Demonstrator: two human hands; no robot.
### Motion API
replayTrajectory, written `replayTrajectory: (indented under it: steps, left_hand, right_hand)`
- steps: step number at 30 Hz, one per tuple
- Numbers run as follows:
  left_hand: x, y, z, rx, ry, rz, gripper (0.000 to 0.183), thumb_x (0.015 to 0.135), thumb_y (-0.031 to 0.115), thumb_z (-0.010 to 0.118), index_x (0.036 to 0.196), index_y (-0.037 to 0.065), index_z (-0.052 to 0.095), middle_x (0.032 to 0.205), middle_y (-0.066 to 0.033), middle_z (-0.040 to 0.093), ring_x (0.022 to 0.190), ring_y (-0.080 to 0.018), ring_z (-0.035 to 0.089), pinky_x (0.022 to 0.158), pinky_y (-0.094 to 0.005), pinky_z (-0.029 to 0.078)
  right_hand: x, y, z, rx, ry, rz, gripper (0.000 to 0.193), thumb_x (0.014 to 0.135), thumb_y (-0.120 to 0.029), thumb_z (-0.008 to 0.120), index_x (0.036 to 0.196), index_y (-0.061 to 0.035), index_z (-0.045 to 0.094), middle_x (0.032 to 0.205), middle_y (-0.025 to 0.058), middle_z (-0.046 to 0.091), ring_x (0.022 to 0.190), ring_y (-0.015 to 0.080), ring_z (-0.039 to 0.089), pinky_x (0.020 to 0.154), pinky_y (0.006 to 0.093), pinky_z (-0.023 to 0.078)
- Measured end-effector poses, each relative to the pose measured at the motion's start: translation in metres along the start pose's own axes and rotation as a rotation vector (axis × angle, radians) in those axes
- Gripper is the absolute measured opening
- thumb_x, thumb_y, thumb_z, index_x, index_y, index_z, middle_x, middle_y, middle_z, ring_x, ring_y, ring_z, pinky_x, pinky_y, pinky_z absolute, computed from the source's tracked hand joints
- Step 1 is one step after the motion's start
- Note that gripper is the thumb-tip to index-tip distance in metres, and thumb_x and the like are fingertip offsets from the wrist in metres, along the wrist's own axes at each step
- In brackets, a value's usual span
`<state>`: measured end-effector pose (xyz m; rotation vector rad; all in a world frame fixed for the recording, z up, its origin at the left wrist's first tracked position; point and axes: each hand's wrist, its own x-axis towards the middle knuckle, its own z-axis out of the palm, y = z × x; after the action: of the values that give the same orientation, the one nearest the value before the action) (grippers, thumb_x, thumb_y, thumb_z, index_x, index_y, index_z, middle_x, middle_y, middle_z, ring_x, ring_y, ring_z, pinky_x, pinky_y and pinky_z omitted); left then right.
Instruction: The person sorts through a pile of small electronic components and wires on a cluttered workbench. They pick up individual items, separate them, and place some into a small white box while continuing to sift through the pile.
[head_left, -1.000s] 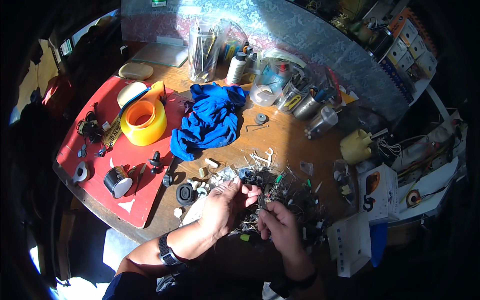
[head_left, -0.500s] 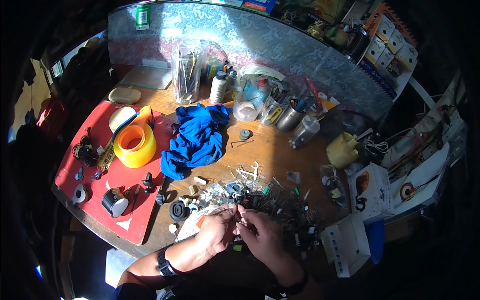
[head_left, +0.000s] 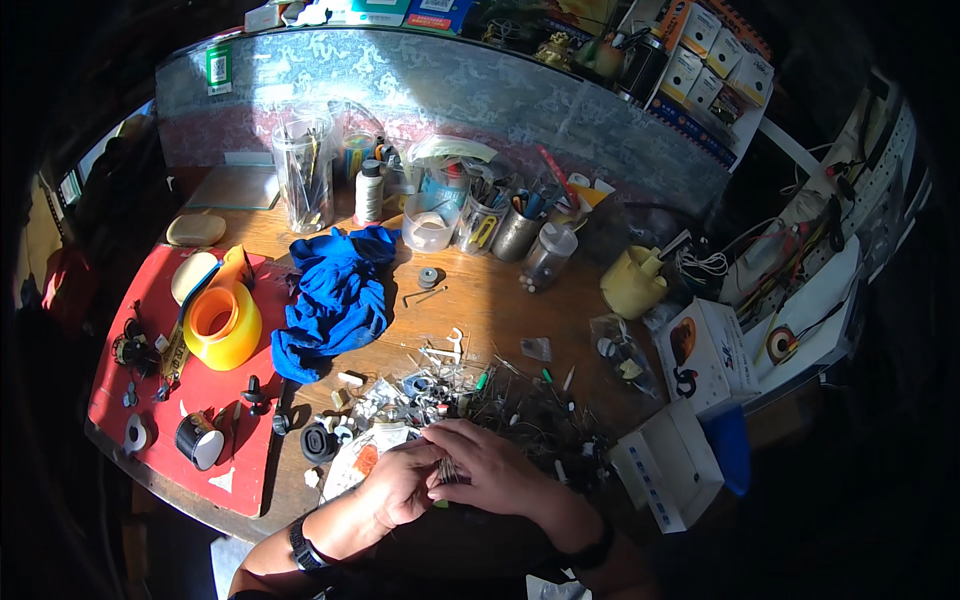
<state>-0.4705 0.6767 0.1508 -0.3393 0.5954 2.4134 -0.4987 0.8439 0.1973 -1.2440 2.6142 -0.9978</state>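
My left hand (head_left: 402, 484) and my right hand (head_left: 495, 468) meet at the near side of the table. A small bundle of thin, wire-like pieces (head_left: 449, 469) shows between them. The left fingers are closed at the bundle, their tips partly covered by the right hand. My right fingers curve over the bundle and touch the left hand. Just beyond lies a loose heap of small parts (head_left: 412, 392), white, black and metallic, with thin wires spreading to its right. A pale sheet with an orange patch (head_left: 352, 462) lies beside my left hand.
A blue cloth (head_left: 335, 305) lies beyond the heap. On the left, a red board (head_left: 135, 300) carries a yellow-and-orange pot (head_left: 228, 345) and a black tape roll (head_left: 200, 442). Clear containers (head_left: 303, 180) stand along the back. At right are an open white box (head_left: 645, 475) and a yellow jug (head_left: 634, 283).
The view has shifted, so the table things sit further left and mostly lower. My right hand now lies over the left fingertips, and the bundle shows more plainly between the hands.
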Motion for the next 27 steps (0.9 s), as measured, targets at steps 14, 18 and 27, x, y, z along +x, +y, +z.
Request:
replayTrajectory:
  steps: [14, 18, 27]
  left_hand:
    - [0.000, -0.001, 0.004, 0.014, -0.035, 0.043, 0.021, 0.094, 0.005, 0.035, 0.108, -0.008, 0.045, 0.089, -0.0201, 0.059, 0.083, -0.0283, 0.062, 0.061, -0.0269, 0.054]
    - [0.003, 0.002, 0.005, -0.055, -0.184, -0.027, 0.020, 0.093, 0.004, 0.036, 0.108, -0.006, 0.045, 0.094, -0.0207, 0.057, 0.086, -0.0268, 0.061, 0.059, -0.0245, 0.053]
    - [0.001, 0.003, 0.004, -0.196, -0.177, -0.063, 0.019, 0.092, 0.002, 0.037, 0.104, -0.008, 0.047, 0.091, -0.0211, 0.057, 0.082, -0.0288, 0.061, 0.062, -0.0307, 0.055]
  right_hand:
    - [-0.001, -0.004, 0.007, 0.109, 0.160, -0.034, 0.062, 0.071, -0.028, 0.075, 0.121, -0.0038, 0.048, 0.118, 0.0110, 0.047, 0.084, 0.0196, 0.059, 0.068, 0.0275, 0.050]
    - [-0.002, -0.002, 0.009, 0.129, 0.193, -0.034, 0.056, 0.069, -0.021, 0.073, 0.116, -0.0017, 0.050, 0.113, 0.0122, 0.048, 0.090, 0.0246, 0.056, 0.074, 0.0315, 0.048]
    - [-0.007, -0.004, 0.004, 0.194, 0.216, -0.007, 0.051, 0.069, -0.019, 0.073, 0.112, -0.0009, 0.053, 0.109, 0.0124, 0.050, 0.091, 0.0254, 0.056, 0.076, 0.0334, 0.048]
